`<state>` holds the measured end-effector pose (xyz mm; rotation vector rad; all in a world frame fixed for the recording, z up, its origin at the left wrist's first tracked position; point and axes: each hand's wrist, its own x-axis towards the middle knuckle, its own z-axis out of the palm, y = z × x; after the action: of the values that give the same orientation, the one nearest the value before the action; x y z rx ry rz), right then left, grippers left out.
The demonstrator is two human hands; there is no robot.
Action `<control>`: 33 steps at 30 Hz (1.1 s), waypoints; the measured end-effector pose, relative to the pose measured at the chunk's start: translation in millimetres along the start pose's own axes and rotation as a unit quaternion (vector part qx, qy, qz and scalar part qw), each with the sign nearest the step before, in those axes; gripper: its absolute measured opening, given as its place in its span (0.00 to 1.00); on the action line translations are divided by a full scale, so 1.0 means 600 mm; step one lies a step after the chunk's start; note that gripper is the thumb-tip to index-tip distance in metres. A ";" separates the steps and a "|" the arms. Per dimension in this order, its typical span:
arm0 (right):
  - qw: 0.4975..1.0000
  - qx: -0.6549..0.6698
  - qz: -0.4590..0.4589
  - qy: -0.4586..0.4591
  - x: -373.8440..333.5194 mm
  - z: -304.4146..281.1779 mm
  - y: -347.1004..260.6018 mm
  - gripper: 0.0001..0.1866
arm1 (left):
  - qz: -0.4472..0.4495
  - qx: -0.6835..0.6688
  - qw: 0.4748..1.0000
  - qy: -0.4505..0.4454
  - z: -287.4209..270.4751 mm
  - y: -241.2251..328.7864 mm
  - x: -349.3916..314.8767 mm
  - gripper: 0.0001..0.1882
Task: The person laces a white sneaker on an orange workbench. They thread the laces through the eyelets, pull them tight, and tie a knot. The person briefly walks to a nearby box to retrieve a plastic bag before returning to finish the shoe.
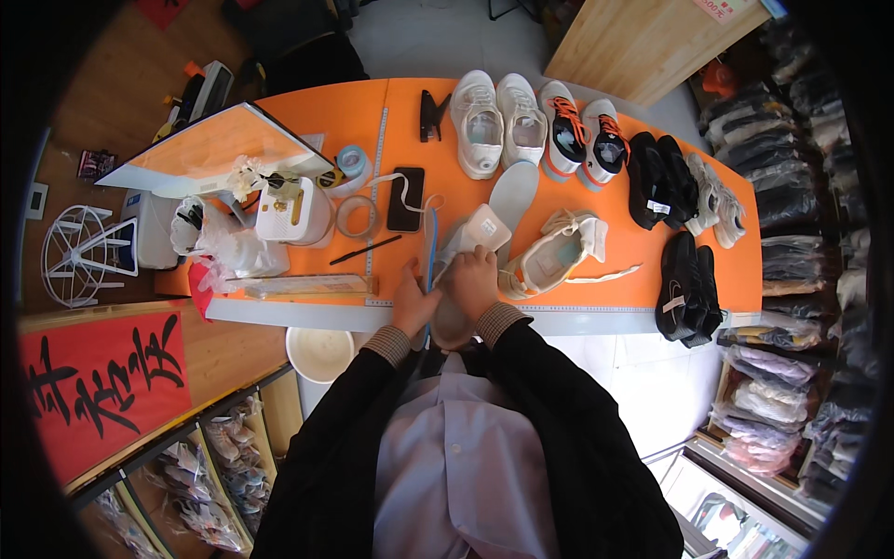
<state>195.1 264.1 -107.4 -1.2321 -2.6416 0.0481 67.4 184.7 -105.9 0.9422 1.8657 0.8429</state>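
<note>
at the near edge of the orange table (345, 102) we noted both hands working close together, just in front of the body, probably because this spot gave the easiest view and reach. the left hand (414, 296) was mostly closed, thumb and fingers about a slim blue-edged piece (430, 256) held nearly on end; we took the upright angle as a way to keep its flat side clear of the other hand. the right hand (473, 278) was half curled, palm down, fingers bent over a pale shoe (453, 326). its fingertips were hidden, so we could not tell how firm that hold was.

the shoe lay between the hands, partly past the table edge, with a white rounded pad (484, 230) beyond the knuckles. past that, a loose insole (518, 189) pointed away from us. to the right, within easy reach, sat a white shoe (593, 240), its lace (605, 277) trailing sideways.

on the left we logged a phone (403, 212) with another lace across it, a tape roll (343, 219) and a pen (366, 251). white sneakers (477, 140) stood at the far edge, perhaps set there to leave working room.
</note>
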 end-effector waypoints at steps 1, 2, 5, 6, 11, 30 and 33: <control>0.999 -0.033 0.003 -0.024 0.003 0.005 -0.001 0.09 | 0.002 -0.004 1.000 -0.001 0.001 -0.004 0.002 0.41; 0.997 -0.066 0.005 -0.049 0.007 0.009 -0.001 0.09 | 0.005 -0.009 1.000 -0.002 0.001 -0.007 0.002 0.41; 0.994 0.094 0.032 -0.041 0.013 0.011 0.016 0.09 | -0.007 -0.032 0.999 -0.003 0.001 -0.011 0.003 0.40; 0.988 0.148 0.053 -0.009 0.008 0.009 0.018 0.08 | -0.005 -0.038 0.999 0.000 0.001 -0.014 0.004 0.40; 0.956 0.287 0.058 0.022 -0.007 0.004 0.045 0.05 | 0.003 -0.031 0.999 -0.009 0.003 -0.015 0.005 0.39; 0.996 -0.042 -0.052 -0.060 0.013 -0.034 0.035 0.08 | 0.010 -0.061 0.998 0.004 0.009 -0.028 0.007 0.35; 0.995 -0.055 -0.037 -0.077 0.017 -0.039 0.026 0.07 | 0.002 -0.045 0.999 0.001 0.007 -0.026 0.004 0.34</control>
<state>205.5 280.3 -84.6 -1.2082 -2.8546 -0.0156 66.3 180.0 -121.3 0.8899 1.8131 0.9227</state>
